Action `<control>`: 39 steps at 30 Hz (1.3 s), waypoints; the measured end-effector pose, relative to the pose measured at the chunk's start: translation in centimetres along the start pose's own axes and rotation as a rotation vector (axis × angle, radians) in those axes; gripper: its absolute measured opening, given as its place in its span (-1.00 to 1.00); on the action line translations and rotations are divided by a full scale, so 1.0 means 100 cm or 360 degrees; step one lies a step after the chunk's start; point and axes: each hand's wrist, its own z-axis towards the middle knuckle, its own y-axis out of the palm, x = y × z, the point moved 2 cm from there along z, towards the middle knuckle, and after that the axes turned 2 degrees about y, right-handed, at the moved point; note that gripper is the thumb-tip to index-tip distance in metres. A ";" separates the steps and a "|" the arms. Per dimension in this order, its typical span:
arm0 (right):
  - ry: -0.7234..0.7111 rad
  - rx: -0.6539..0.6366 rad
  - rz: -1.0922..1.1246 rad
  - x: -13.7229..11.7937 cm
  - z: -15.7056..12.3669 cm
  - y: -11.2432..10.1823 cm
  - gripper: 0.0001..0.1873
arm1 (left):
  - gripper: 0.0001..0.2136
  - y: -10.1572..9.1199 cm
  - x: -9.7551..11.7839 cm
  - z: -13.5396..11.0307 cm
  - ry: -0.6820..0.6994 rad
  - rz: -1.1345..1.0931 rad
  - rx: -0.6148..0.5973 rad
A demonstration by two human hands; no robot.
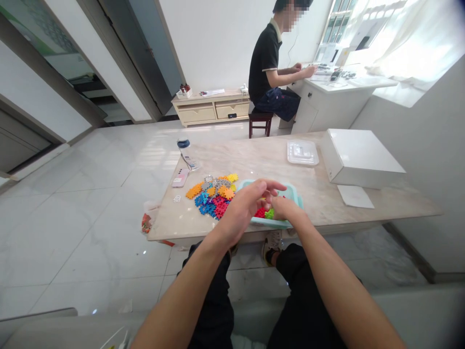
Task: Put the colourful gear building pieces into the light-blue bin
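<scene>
My left hand (250, 199) is above the left part of a light-blue plastic basket (298, 198). Its index finger is stretched out to the right, while the other fingers bend a little. Against those fingers, my right hand (285, 207) has its fingertips pressed together; anything between them is hidden. Red pieces (260, 212) and a lime-green piece (269, 214) show in the basket under my hands. Left of the basket lies a pile of gear-shaped plastic pieces (214, 194) in orange, blue, grey, yellow and pinkish red.
A water bottle (187, 155), a phone (180, 178) and a small white piece (177, 198) are on the table's left side. A clear plastic tray (302, 152), a white box (363, 155) and a white sheet (355, 196) lie to the right. Another person (267, 63) sits at a far desk.
</scene>
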 end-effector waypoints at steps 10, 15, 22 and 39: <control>-0.0052 0.0251 0.0178 0.007 -0.014 -0.023 -0.80 | -0.84 -0.096 -0.090 0.064 -0.0160 0.1365 0.0341; -0.0032 0.0441 0.0423 0.008 -0.014 -0.030 -0.64 | -0.85 -0.111 -0.109 0.059 -0.0237 0.1292 0.0447; 0.0044 0.0518 0.1785 -0.005 -0.015 -0.032 -0.45 | -0.67 -0.097 -0.114 0.062 -0.0356 0.0878 0.0509; -0.0229 0.0458 0.2295 -0.057 0.006 -0.023 -0.52 | -0.48 -0.086 -0.125 0.062 -0.0707 -0.0224 0.0642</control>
